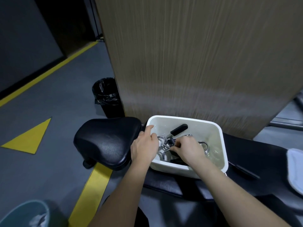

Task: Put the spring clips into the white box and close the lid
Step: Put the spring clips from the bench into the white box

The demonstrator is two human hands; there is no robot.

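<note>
Spring clips [161, 142], chrome coils with black handles, lie heaped inside the white box [221, 145], which sits open on a black padded bench [246, 153] in front of a wood-grain panel [196, 63]. Both of the person's hands are down in the box: the right hand [188, 149] is curled with its fingertips pinched on a thin metal arm of one clip, while the left hand [144, 148] rests loosely curled at the near left wall, forefinger pointing along the rim, gripping nothing that can be made out. One black handle [178, 129] juts up toward the far wall. For the lid to seat, the clips likely need laying flat, handles tucked below the rim, with the left hand steadying the box. No lid can be identified with certainty; a pale object [295, 169] lies at the bench's right edge. A black bin [107, 97] stands on the grey floor beyond the black seat pad [105, 141].
</note>
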